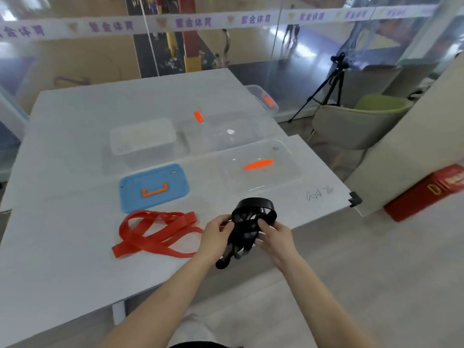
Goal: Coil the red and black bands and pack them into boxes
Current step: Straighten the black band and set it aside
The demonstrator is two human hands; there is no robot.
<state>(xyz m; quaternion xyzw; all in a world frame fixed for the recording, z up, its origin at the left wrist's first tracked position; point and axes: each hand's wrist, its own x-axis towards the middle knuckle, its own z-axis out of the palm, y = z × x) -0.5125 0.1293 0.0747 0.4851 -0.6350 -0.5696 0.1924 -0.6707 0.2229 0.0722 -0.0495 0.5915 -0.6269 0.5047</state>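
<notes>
Black band (253, 214), flat, glossy and rubbery, is looped into rough rings and held just above the near edge of the white desk (62, 247). Left hand (217, 232) and right hand (273, 237) both grip it, fingers (226, 226) curled close round the strap, with a loose tail dangling below. Red band (155, 232) lies in a slack, flat tangle on the desk, left of the hands. Behind sit a blue lid (153, 187), a clear lid (261, 169) and a clear box (143, 141).
</notes>
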